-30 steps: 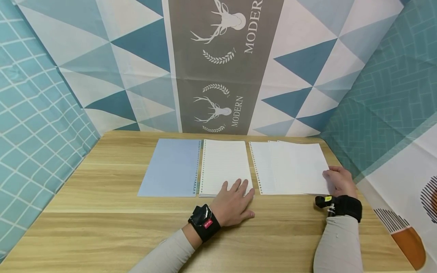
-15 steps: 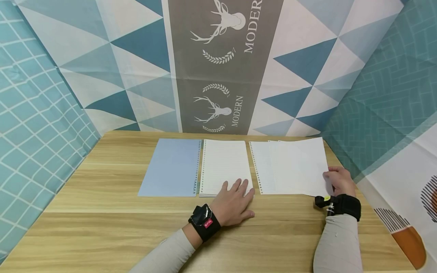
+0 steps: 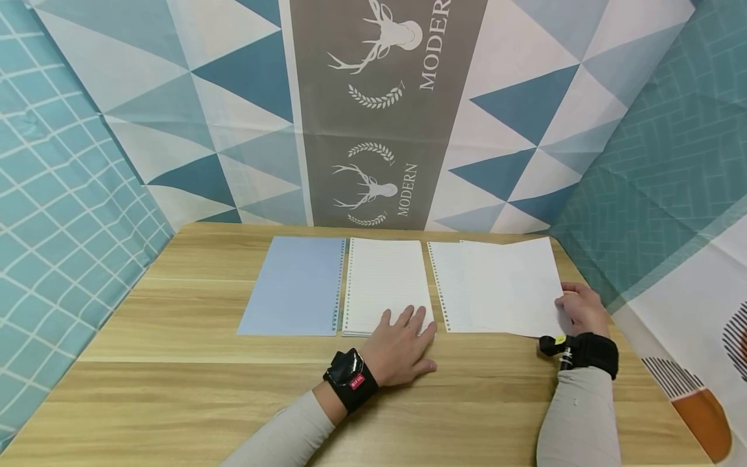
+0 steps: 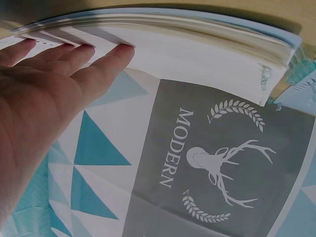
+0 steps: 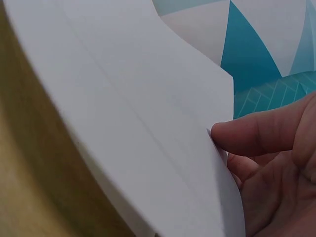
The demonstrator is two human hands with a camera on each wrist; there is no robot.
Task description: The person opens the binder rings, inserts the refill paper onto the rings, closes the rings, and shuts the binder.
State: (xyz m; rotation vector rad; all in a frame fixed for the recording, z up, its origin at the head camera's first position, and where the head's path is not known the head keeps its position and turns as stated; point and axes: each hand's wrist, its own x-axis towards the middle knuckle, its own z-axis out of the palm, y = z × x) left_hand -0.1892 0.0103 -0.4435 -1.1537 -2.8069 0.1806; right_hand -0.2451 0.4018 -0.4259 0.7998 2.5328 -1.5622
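An open loose-leaf notebook has its blue cover (image 3: 294, 285) on the left and a stack of lined pages (image 3: 385, 279) beside it. My left hand (image 3: 403, 347) rests with spread fingers on the stack's near right corner. In the left wrist view, its fingertips (image 4: 127, 51) touch the pages, and teal binding rings (image 4: 264, 76) show at the far edge. Right of the notebook lie overlapping loose sheets with punched holes. My right hand (image 3: 583, 311) pinches the top sheet (image 3: 513, 285) by its right edge between thumb (image 5: 237, 136) and fingers; that side bends upward off the table.
The wooden table (image 3: 233, 402) extends in front of the papers and to the left. Patterned cloth (image 3: 373, 117) stands behind the table's back edge. A teal and white cloth panel (image 3: 653, 194) closes in the right side near my right hand.
The right part of the top loose sheet has lifted from lying nearly flat, its far corner raised. An overlapping sheet edge at the back no longer shows. My left hand stays in place.
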